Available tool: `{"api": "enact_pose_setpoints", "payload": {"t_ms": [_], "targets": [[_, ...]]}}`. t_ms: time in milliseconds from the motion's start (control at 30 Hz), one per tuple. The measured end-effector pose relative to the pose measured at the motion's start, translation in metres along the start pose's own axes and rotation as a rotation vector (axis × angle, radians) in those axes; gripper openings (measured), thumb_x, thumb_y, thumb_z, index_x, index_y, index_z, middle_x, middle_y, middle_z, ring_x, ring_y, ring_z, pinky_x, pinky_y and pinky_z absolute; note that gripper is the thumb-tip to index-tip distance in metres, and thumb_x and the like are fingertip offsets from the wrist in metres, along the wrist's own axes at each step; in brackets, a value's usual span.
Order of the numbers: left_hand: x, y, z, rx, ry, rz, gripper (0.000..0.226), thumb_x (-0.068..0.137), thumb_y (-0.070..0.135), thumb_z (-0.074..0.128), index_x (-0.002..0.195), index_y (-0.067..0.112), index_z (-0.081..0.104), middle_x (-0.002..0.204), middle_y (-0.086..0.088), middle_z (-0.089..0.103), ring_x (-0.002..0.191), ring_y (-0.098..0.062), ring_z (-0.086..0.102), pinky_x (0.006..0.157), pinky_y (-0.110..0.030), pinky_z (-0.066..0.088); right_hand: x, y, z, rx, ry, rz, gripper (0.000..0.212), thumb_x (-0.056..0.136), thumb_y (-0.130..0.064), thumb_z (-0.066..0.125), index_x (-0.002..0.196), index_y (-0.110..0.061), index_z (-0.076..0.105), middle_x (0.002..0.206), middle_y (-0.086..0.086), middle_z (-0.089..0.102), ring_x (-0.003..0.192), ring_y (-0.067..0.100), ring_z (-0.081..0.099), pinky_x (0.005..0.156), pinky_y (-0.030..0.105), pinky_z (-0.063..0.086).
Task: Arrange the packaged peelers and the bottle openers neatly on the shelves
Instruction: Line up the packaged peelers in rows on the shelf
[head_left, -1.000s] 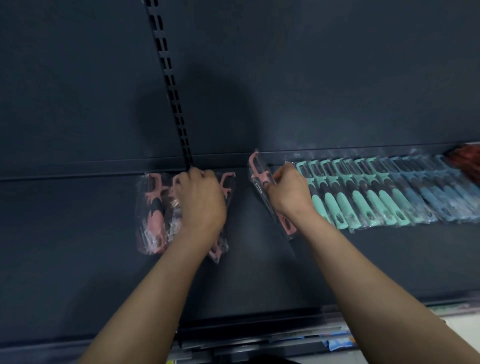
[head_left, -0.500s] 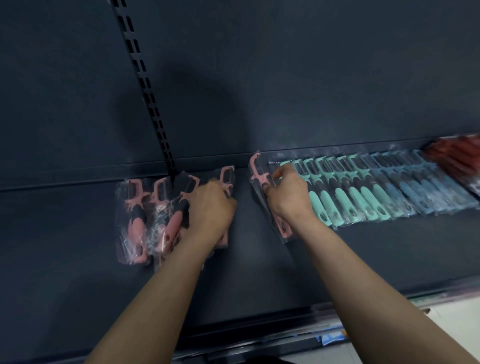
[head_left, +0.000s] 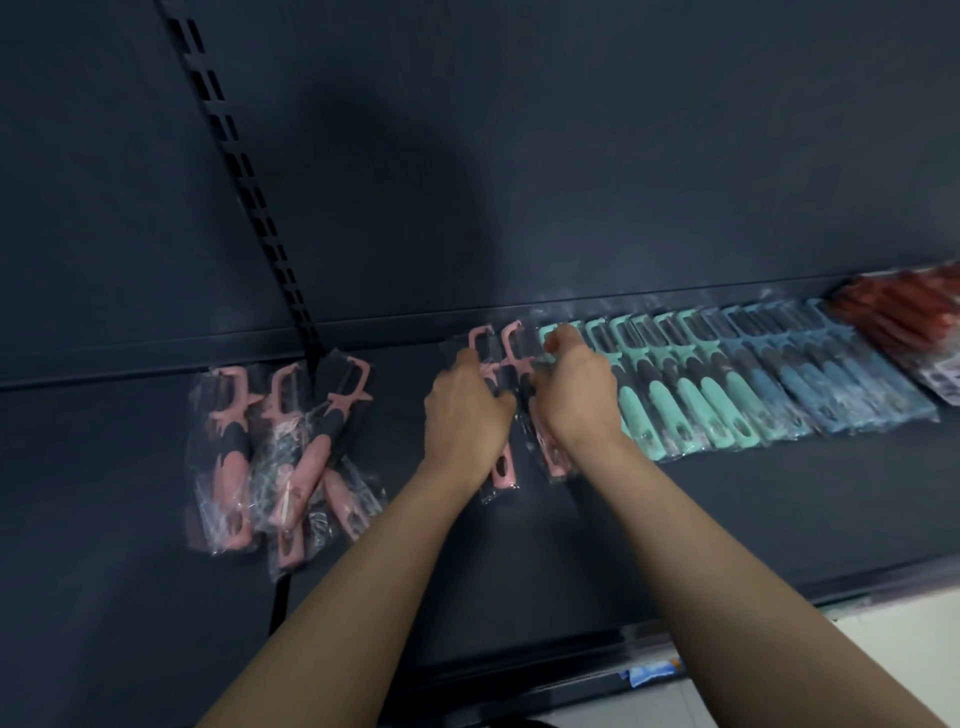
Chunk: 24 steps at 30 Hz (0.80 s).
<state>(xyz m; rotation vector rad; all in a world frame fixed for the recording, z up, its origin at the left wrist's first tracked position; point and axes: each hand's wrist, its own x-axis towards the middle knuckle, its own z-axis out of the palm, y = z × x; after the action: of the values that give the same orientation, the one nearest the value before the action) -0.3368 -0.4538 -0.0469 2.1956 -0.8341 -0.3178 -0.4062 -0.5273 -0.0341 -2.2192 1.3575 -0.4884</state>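
1. The left hand (head_left: 467, 415) lies over a packaged pink peeler (head_left: 503, 470) on the dark shelf (head_left: 727, 514); its fingers (head_left: 464, 361) are curled down and clamped on the pack, whose handle end sticks out below the wrist.
2. The right hand (head_left: 576, 395) grips a second pink peeler (head_left: 549, 452), just beside the first; its fingers (head_left: 563, 335) are bent round the upper part of the pack, near the blade head.
3. The two held packs stand side by side, heads toward the back panel (head_left: 571, 156), their edges touching or nearly so; which, I cannot tell.
4. To the right of the right hand runs a tidy, overlapping row of teal peelers (head_left: 680, 400); the second pink peeler sits against its left end.
5. Beyond the teal ones the row goes on with blue peelers (head_left: 831, 379); red packs (head_left: 904, 306), blurred, lie at the far right.
6. Well apart on the left is a loose pile of pink peelers (head_left: 280, 447), crossing each other at angles; it lies at the foot of the slotted upright (head_left: 244, 182).
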Motion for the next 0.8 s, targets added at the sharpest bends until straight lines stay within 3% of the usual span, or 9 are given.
{"api": "enact_pose_setpoints", "payload": {"t_ms": [133,300,467,633,800], "targets": [[0.004,0.001,0.008,0.020,0.009,0.020,0.029,0.083,0.021,0.059,0.108,0.010,0.053,0.100,-0.013,0.063,0.094,-0.034,0.059,0.075,-0.033,0.042,0.001,0.010,0.000,-0.167,0.053,-0.125,0.030,0.088,-0.010,0.054,0.117,-0.011,0.060,0.117,0.015,0.057,0.108,0.034,0.047,0.090,0.034,0.037],[0.005,0.001,0.013,0.061,0.017,0.023,0.024,0.084,0.020,0.060,0.104,0.007,0.054,0.100,-0.015,0.063,0.093,-0.036,0.059,0.071,-0.034,0.040,0.004,0.017,0.000,-0.276,-0.064,-0.291,0.022,0.090,-0.019,0.052,0.098,-0.013,0.072,0.104,0.011,0.065,0.100,0.029,0.052,0.094,0.028,0.033],[0.005,-0.001,0.013,0.072,-0.008,0.042,0.019,0.090,0.024,0.055,0.097,0.006,0.057,0.098,-0.013,0.062,0.092,-0.031,0.058,0.073,-0.033,0.040,0.001,0.017,-0.006,-0.271,-0.127,-0.307,0.024,0.094,-0.022,0.050,0.097,-0.010,0.071,0.100,0.013,0.065,0.098,0.030,0.053,0.092,0.027,0.034],[0.007,-0.007,0.011,0.056,-0.045,0.082,0.022,0.093,0.015,0.050,0.107,0.003,0.061,0.103,-0.017,0.062,0.095,-0.032,0.060,0.084,-0.038,0.049,0.004,0.020,0.001,-0.228,-0.112,-0.293,0.022,0.093,-0.019,0.052,0.088,-0.009,0.071,0.091,0.015,0.067,0.088,0.032,0.055,0.090,0.033,0.044],[0.009,-0.008,0.013,0.039,-0.060,0.098,0.020,0.091,0.014,0.051,0.100,0.002,0.064,0.094,-0.015,0.064,0.086,-0.029,0.061,0.079,-0.041,0.050,0.005,0.022,0.002,-0.205,-0.102,-0.292,0.027,0.093,-0.010,0.045,0.085,-0.008,0.071,0.088,0.018,0.068,0.087,0.033,0.054,0.079,0.034,0.046]]}}
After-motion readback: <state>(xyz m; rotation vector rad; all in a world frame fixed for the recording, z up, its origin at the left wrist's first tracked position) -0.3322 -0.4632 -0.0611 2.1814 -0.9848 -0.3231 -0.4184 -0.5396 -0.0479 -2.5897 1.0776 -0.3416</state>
